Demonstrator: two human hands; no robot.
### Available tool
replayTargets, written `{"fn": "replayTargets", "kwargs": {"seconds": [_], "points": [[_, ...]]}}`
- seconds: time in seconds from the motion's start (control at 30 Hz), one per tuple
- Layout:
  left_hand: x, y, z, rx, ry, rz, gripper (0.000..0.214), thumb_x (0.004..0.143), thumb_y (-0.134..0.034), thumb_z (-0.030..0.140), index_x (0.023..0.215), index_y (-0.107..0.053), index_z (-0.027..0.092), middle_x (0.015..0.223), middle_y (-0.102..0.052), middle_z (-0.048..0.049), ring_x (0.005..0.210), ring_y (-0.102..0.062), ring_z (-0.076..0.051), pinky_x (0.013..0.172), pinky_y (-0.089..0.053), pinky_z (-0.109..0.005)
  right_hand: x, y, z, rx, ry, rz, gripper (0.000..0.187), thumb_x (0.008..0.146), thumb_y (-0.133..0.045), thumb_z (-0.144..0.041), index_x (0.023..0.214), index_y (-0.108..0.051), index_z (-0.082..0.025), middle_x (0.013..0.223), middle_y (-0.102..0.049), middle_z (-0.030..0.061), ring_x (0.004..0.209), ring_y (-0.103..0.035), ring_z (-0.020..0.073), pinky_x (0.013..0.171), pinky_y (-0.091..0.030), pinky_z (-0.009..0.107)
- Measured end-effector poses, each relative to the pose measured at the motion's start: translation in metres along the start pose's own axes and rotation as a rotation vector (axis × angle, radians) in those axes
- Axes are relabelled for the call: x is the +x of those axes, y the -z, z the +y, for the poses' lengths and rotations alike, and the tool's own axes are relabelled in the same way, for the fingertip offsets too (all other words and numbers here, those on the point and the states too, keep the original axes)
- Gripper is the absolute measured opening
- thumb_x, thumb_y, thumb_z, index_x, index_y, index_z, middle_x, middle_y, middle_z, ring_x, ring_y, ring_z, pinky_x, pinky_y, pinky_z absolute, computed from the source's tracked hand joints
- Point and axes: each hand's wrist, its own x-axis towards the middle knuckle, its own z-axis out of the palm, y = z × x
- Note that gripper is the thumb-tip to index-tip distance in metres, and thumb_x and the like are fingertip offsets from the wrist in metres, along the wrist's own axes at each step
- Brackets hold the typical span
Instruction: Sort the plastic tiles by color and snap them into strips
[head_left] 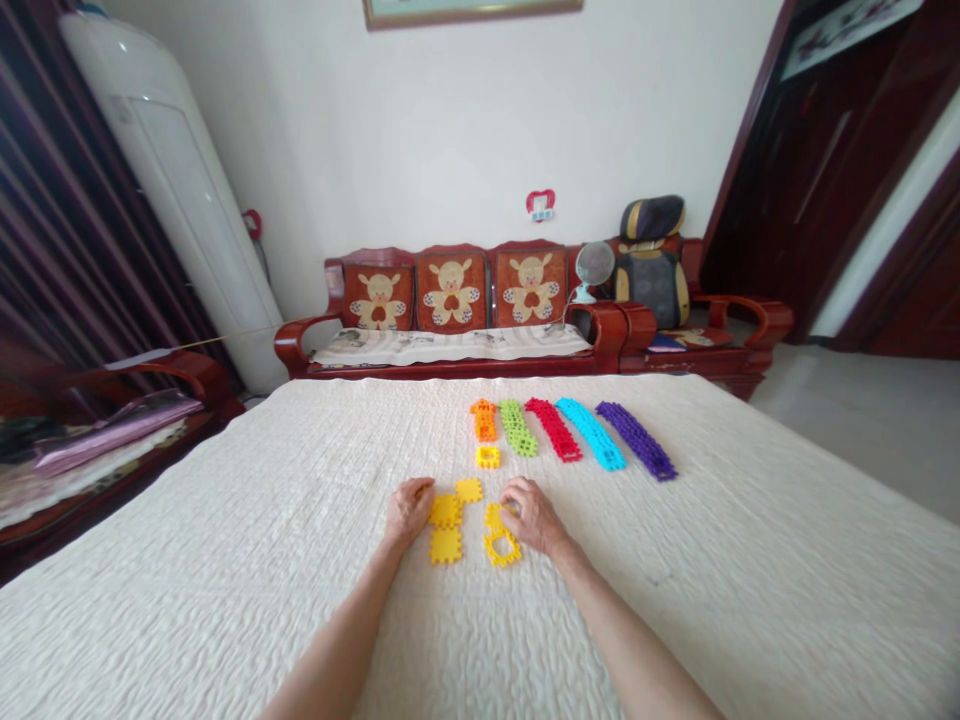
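Several yellow toothed plastic tiles [445, 545] lie on a cream quilted cloth [225, 560] in front of me. My left hand [407, 511] rests curled at the left edge of the yellow tile [445, 511], fingers touching it. My right hand [531, 515] is closed in a pinch on another yellow tile [493, 516], just above a yellow ring-shaped tile [502, 548]. One more yellow tile [469, 489] sits between my hands, and a single open yellow tile [487, 457] lies farther away.
Beyond the yellow pieces lie rows of tiles: orange [484, 420], green [517, 428], red [553, 429], light blue [591, 433], purple [636, 440]. A wooden bench [450, 345] with bear cushions, a small fan [594, 265] and a tall white air conditioner [180, 190] stand behind.
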Motion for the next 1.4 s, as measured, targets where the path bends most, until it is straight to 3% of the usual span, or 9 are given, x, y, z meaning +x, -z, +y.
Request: {"fn": "replayTargets", "kwargs": {"seconds": [0.2, 0.33, 0.5, 0.7, 0.83, 1.03, 1.13, 1.23, 1.4], "points": [[0.005, -0.001, -0.004, -0.063, 0.085, -0.006, 0.028, 0.079, -0.054, 0.026, 0.098, -0.073, 0.017, 0.099, -0.073, -0.0069, 0.098, -0.064, -0.021, 0.087, -0.049, -0.032, 0.0, 0.002, 0.0, 0.018, 0.03, -0.029, 0.013, 0.072, -0.051, -0.009, 0.072, -0.057, -0.02, 0.095, -0.061, 0.0065, 0.097, -0.056, 0.0198, 0.09, -0.043, 0.036], [0.011, -0.002, -0.002, -0.044, 0.124, -0.021, 0.03, 0.078, -0.054, 0.028, 0.098, -0.073, 0.017, 0.093, -0.074, -0.0061, 0.09, -0.066, -0.019, 0.081, -0.049, -0.029, 0.0, 0.003, 0.003, 0.076, -0.014, -0.024, 0.015, 0.074, -0.048, -0.011, 0.082, -0.057, -0.02, 0.097, -0.062, 0.0071, 0.098, -0.056, 0.0201, 0.091, -0.043, 0.037], [0.015, -0.002, 0.001, -0.028, 0.165, -0.014, 0.031, 0.079, -0.054, 0.031, 0.098, -0.074, 0.016, 0.074, -0.072, -0.0025, 0.077, -0.065, -0.017, 0.068, -0.046, -0.024, 0.0, 0.007, 0.003, 0.136, -0.041, -0.067, 0.026, 0.063, -0.05, -0.011, 0.086, -0.059, -0.019, 0.1, -0.062, 0.0078, 0.101, -0.056, 0.0215, 0.094, -0.043, 0.038], [0.016, -0.003, 0.0, 0.063, 0.132, -0.022, 0.031, 0.084, -0.048, 0.03, 0.099, -0.074, 0.018, 0.085, -0.074, -0.0041, 0.08, -0.065, -0.015, 0.072, -0.045, -0.023, -0.001, 0.016, -0.009, 0.082, -0.025, -0.19, 0.033, 0.06, -0.055, -0.013, 0.092, -0.063, -0.019, 0.112, -0.061, 0.01, 0.11, -0.054, 0.024, 0.1, -0.04, 0.041], [0.019, -0.004, 0.0, 0.113, 0.134, -0.019, 0.031, 0.086, -0.048, 0.029, 0.101, -0.074, 0.019, 0.086, -0.074, -0.0049, 0.078, -0.065, -0.014, 0.07, -0.043, -0.022, -0.002, 0.017, -0.01, 0.075, -0.033, -0.205, 0.028, 0.063, -0.059, -0.015, 0.09, -0.062, -0.019, 0.115, -0.061, 0.0111, 0.113, -0.053, 0.0248, 0.101, -0.039, 0.042], [0.02, -0.003, 0.003, 0.149, 0.154, -0.016, 0.03, 0.086, -0.049, 0.029, 0.101, -0.074, 0.021, 0.085, -0.074, -0.0042, 0.077, -0.065, -0.013, 0.068, -0.042, -0.021, 0.001, 0.016, 0.004, 0.314, -0.154, -0.122, 0.013, 0.069, -0.057, -0.02, 0.081, -0.058, -0.021, 0.101, -0.065, 0.0062, 0.099, -0.06, 0.0215, 0.09, -0.046, 0.037], [0.019, -0.002, 0.005, 0.144, 0.165, -0.021, 0.029, 0.086, -0.05, 0.029, 0.101, -0.074, 0.021, 0.087, -0.074, -0.004, 0.078, -0.065, -0.013, 0.069, -0.042, -0.021, 0.001, 0.016, 0.012, 0.41, -0.3, 0.057, 0.01, 0.077, -0.053, -0.029, 0.082, -0.055, -0.021, 0.085, -0.064, 0.0031, 0.083, -0.061, 0.019, 0.076, -0.05, 0.032], [0.019, -0.002, 0.005, 0.141, 0.179, -0.029, 0.029, 0.086, -0.05, 0.029, 0.101, -0.074, 0.021, 0.088, -0.074, -0.0041, 0.08, -0.066, -0.014, 0.07, -0.043, -0.021, 0.0, 0.016, 0.016, 0.273, -0.262, 0.237, 0.008, 0.076, -0.053, -0.026, 0.082, -0.054, -0.021, 0.086, -0.063, 0.004, 0.086, -0.06, 0.0196, 0.079, -0.049, 0.034], [0.019, -0.002, 0.006, 0.132, 0.179, -0.029, 0.029, 0.086, -0.05, 0.029, 0.101, -0.074, 0.022, 0.088, -0.074, -0.0041, 0.08, -0.065, -0.014, 0.07, -0.043, -0.022, -0.005, 0.02, 0.014, 0.102, -0.07, 0.003, 0.041, 0.062, -0.052, -0.012, 0.101, -0.057, -0.019, 0.109, -0.061, 0.0091, 0.107, -0.056, 0.0233, 0.098, -0.043, 0.04]]}}
